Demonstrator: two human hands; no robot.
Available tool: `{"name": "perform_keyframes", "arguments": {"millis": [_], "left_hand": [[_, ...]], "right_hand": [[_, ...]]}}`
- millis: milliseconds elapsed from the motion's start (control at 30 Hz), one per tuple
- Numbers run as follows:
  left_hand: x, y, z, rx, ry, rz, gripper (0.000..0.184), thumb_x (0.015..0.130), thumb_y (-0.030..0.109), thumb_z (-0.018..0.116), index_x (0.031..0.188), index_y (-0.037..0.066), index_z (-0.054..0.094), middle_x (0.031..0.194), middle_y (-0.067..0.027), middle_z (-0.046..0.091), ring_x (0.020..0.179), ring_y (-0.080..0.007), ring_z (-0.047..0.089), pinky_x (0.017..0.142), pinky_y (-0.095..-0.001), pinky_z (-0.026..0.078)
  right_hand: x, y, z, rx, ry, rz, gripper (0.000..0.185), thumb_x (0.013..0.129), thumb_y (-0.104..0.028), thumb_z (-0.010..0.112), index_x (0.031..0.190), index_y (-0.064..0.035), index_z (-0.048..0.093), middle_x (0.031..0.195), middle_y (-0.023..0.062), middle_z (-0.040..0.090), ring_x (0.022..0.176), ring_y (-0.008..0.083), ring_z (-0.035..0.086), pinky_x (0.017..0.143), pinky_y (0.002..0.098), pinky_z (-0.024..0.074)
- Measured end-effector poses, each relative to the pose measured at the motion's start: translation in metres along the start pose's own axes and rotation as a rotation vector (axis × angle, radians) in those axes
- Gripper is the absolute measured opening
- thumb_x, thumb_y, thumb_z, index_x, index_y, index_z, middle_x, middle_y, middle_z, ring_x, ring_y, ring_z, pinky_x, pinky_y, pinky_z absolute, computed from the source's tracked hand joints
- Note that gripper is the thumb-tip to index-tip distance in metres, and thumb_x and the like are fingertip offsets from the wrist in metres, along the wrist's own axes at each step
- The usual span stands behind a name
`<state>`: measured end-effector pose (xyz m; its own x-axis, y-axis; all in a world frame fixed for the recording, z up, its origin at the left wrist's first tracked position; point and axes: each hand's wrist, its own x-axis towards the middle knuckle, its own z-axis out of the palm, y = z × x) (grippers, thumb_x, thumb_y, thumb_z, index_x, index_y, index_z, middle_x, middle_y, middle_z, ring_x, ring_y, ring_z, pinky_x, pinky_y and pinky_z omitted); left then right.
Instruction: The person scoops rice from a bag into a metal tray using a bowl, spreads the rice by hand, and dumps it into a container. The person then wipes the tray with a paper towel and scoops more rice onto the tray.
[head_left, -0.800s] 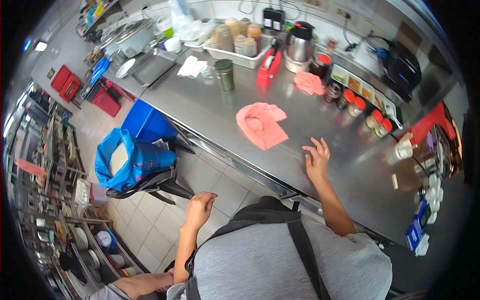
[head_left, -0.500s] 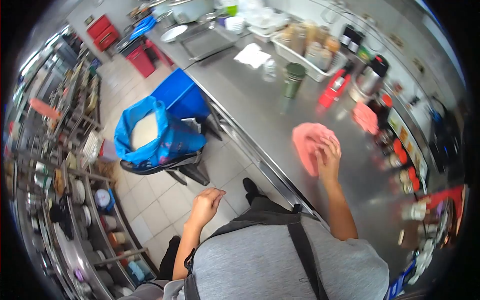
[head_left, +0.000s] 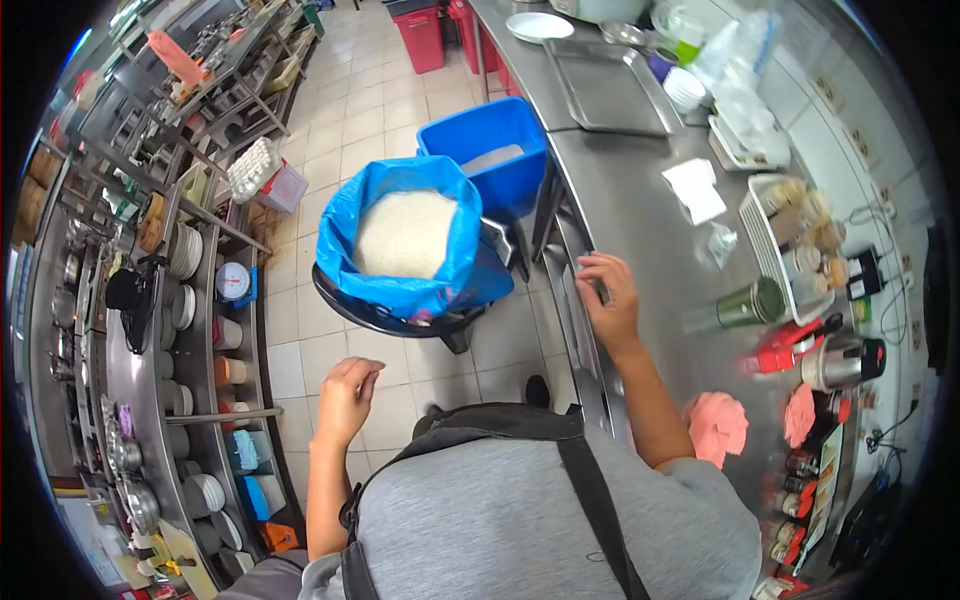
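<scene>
My left hand (head_left: 346, 402) is in the air in front of my body, its fingers curled in against the thumb with nothing visible in them. My right hand (head_left: 610, 308) hovers by the steel counter's front edge, fingers loosely bent and a gap between them and the thumb; it holds nothing. Nearest to both hands is a blue plastic bag (head_left: 345, 232), open at the top and full of a white, grainy-looking material (head_left: 405, 235). The bag sits on a black stool (head_left: 345, 308). A pink cloth (head_left: 717, 428) lies on the counter beside my right forearm.
Behind the bag stands a blue bin (head_left: 530, 160). The steel counter (head_left: 640, 225) carries a tray (head_left: 610, 90), a green lidded container (head_left: 752, 303), a red tool (head_left: 775, 352) and a basket of bottles (head_left: 770, 240). Shelves with dishes (head_left: 185, 250) line the left; tiled floor (head_left: 340, 130) runs between.
My right hand has left the pink cloth and moved over to the counter's front edge. The view has turned toward the bag, which now appears more central. My left hand stays in front of me.
</scene>
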<state>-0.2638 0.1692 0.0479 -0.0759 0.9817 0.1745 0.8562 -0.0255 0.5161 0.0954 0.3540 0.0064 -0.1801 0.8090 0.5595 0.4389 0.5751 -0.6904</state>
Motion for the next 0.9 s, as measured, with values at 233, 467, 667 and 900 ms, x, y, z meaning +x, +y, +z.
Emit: {"name": "perform_keyframes", "arguments": {"millis": [233, 467, 667, 900], "left_hand": [[-0.009, -0.16, -0.054, -0.103, 0.096, -0.113, 0.012, 0.082, -0.005, 0.064, 0.089, 0.003, 0.068, 0.089, -0.0141, 0.068, 0.083, -0.0332, 0.064, 0.073, -0.0398, 0.051], [-0.04, -0.313, -0.153, 0.005, 0.103, -0.26, 0.008, 0.085, 0.002, 0.064, 0.092, 0.003, 0.068, 0.089, -0.0144, 0.068, 0.084, -0.0344, 0.064, 0.074, -0.0394, 0.05], [-0.05, -0.388, -0.207, 0.028, 0.119, -0.282, 0.009, 0.086, 0.002, 0.064, 0.093, 0.003, 0.069, 0.088, -0.0165, 0.067, 0.081, -0.0346, 0.064, 0.073, -0.0393, 0.05], [-0.039, -0.453, -0.189, -0.147, 0.069, -0.399, 0.01, 0.087, 0.003, 0.065, 0.095, 0.002, 0.07, 0.089, -0.0152, 0.068, 0.08, -0.0288, 0.067, 0.073, -0.0351, 0.052]], "right_hand": [[0.078, -0.051, 0.223, 0.065, -0.36, -0.131, 0.01, 0.086, -0.003, 0.058, 0.091, -0.0037, 0.067, 0.099, 0.0138, 0.067, 0.095, 0.0334, 0.061, 0.086, 0.0421, 0.0472], [0.104, 0.014, 0.459, -0.294, -0.271, -0.066, 0.031, 0.077, -0.011, 0.063, 0.103, 0.0026, 0.068, 0.116, 0.021, 0.062, 0.112, 0.0393, 0.054, 0.101, 0.0488, 0.0415], [0.066, 0.006, 0.467, -0.725, -0.492, 0.044, 0.042, 0.072, -0.023, 0.069, 0.111, -0.007, 0.066, 0.125, 0.0111, 0.056, 0.123, 0.0341, 0.046, 0.1, 0.0543, 0.0371], [0.083, -0.015, 0.406, -0.769, -0.73, 0.419, 0.035, 0.074, -0.023, 0.069, 0.106, -0.0113, 0.067, 0.116, 0.0144, 0.06, 0.113, 0.036, 0.053, 0.091, 0.051, 0.0437]]}}
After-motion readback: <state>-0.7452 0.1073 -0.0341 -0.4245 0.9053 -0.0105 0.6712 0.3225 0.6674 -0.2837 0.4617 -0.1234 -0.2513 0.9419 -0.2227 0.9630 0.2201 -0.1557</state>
